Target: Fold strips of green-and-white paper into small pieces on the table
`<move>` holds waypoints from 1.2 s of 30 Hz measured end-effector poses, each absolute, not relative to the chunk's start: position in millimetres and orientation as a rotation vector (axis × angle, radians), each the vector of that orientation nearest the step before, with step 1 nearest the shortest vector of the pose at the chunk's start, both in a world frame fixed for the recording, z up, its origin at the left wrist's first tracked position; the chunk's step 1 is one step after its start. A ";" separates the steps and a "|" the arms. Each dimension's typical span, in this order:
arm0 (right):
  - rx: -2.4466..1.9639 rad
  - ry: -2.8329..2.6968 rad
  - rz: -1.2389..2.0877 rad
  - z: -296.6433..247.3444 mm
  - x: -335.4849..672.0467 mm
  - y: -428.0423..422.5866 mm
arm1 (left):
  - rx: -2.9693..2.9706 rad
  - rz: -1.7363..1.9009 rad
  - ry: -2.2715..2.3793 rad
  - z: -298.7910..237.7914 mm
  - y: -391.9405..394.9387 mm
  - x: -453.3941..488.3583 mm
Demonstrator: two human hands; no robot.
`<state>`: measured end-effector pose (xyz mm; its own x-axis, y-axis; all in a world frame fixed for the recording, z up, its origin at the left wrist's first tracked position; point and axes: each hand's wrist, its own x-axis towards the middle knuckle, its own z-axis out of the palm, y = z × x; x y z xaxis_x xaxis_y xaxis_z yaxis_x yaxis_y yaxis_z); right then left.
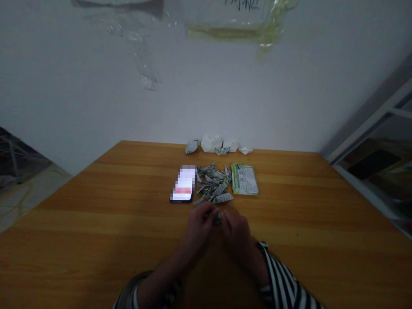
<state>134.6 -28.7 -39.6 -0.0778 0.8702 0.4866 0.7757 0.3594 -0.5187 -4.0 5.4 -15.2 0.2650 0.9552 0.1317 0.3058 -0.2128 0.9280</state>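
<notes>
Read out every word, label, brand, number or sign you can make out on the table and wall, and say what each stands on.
Sheet under clear plastic on the white wall: dark characters, cut off, unreadable.
Black smartphone: screen blurred, unreadable.
Green-and-white printed card: print too small to read.
Folded green-and-white paper pieces: print too small to read.
Paper piece pinched by the left hand and right hand: too small to read.
</notes>
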 end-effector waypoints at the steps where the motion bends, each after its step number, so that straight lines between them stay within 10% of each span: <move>1: -1.433 -1.848 0.175 -40.5 133.7 -29.3 | 1.711 0.981 1.181 -14.7 3.9 -3.2; 21: -1.379 -1.847 0.667 -26.2 153.2 -19.4 | 2.338 0.670 1.224 -10.8 5.4 -11.3; 36: -1.250 -1.625 0.726 -30.0 140.7 -23.7 | 1.666 0.927 1.113 -8.4 7.8 -8.4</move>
